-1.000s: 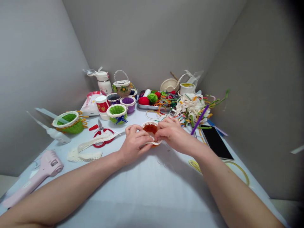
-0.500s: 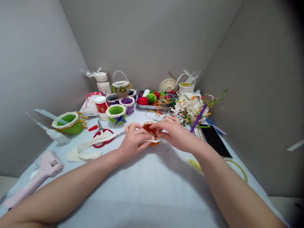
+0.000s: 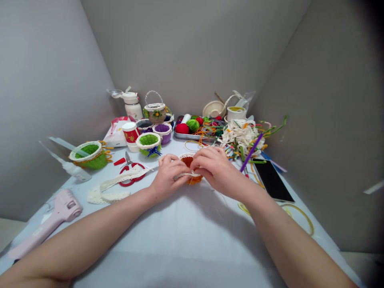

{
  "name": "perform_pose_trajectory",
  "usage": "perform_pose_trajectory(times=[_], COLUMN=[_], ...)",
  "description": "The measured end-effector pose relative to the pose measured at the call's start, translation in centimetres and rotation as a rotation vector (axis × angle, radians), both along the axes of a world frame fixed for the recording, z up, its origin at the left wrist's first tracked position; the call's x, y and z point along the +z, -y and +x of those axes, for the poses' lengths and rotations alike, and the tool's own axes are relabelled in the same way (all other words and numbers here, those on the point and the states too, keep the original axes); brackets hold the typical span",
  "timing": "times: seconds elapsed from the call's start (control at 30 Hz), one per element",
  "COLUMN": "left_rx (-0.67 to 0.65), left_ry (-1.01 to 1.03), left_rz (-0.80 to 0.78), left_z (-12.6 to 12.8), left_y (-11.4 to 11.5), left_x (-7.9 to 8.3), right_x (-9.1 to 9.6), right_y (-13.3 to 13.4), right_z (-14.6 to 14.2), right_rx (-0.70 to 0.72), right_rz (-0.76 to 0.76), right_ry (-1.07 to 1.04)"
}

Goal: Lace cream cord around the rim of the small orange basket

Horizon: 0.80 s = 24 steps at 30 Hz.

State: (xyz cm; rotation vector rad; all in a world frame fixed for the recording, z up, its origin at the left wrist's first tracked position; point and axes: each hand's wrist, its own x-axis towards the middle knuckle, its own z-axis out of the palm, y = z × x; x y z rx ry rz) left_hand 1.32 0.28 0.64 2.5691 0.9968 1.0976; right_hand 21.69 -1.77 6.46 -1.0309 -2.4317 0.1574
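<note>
A small orange cup [image 3: 189, 161] with white lace round its rim sits on the white table between my hands. My left hand [image 3: 168, 176] is closed round its left side, fingers curled on the lace. From the right, my right hand [image 3: 214, 170] covers the cup, its fingertips pinching the lace at the near rim. Most of the cup is hidden under my fingers.
Red scissors [image 3: 129, 176] and a loose lace strip [image 3: 109, 190] lie to the left, a pink glue gun [image 3: 51, 220] nearer me. Green yarn cups [image 3: 88, 154], a tray of yarn balls [image 3: 192, 127], a pile of pipe cleaners [image 3: 243, 138] and a phone [image 3: 271, 180] surround the hands.
My right hand has slid left over the cup, and its fingers now press the lace on the near rim. The left hand has stayed in place.
</note>
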Motion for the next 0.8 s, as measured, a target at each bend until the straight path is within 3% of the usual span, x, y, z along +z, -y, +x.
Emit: perform_pose_trajectory(times=[0.13, 0.27, 0.43, 0.6, 0.7, 0.73, 0.8], left_rx=[0.029, 0.012, 0.009, 0.017, 0.041, 0.05, 0.068], left_ry=[0.083, 0.143, 0.146, 0.193, 0.242, 0.24, 0.209], left_rz=[-0.131, -0.187, -0.207, -0.188, -0.176, -0.163, -0.129], left_z=[-0.2, -0.3, -0.3, -0.1, 0.1, 0.1, 0.1], left_y=[-0.4, -0.7, -0.5, -0.7, -1.2, -1.3, -1.2], left_x=[0.3, 0.4, 0.5, 0.4, 0.3, 0.2, 0.2], right_x=[-0.2, -1.5, -3.1, -3.2, -2.5, -2.2, -1.4], right_y=[0.1, -0.4, -0.7, 0.8, 3.3, 4.5, 7.1], right_z=[-0.3, -0.9, -1.6, -3.2, -5.2, -6.0, -7.4], right_rx=[0.089, 0.052, 0.07, 0.164, 0.365, 0.43, 0.492], right_rz=[0.221, 0.396, 0.579, 0.616, 0.486, 0.349, -0.111], right_ry=[0.109, 0.155, 0.021, -0.152, -0.293, -0.355, -0.481])
